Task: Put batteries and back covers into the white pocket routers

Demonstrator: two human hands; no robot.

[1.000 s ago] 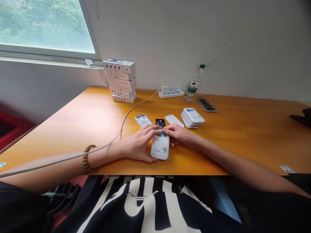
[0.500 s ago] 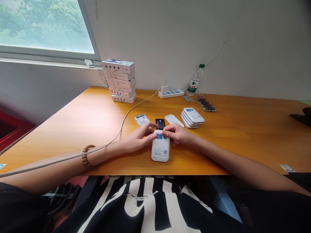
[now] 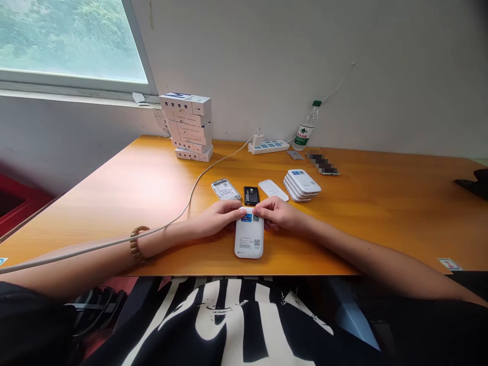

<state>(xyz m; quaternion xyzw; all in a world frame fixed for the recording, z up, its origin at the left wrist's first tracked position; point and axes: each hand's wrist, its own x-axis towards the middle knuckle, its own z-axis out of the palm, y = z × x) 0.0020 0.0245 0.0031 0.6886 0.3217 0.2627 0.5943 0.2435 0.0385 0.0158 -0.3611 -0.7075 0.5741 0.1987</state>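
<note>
A white rounded portable Wi-Fi device with a blue sticker and printed codes is held near the table's front edge. My left hand grips its upper left corner, thumb on the face. My right hand pinches the upper right corner. The fingers behind the device are mostly hidden. Just beyond it lies a black battery. To the battery's left is an opened device body with a labelled inside, and to its right a loose white back cover. A stack of similar white devices stands farther right.
Stacked white boxes stand at the back left. A white cable crosses over my left forearm to a power strip. A water bottle and a partly blurred phone are at the back right.
The white device has shifted slightly toward me and to the left. My left fingers have drawn back from over the battery to the device's top edge. My right hand still pinches the corner.
</note>
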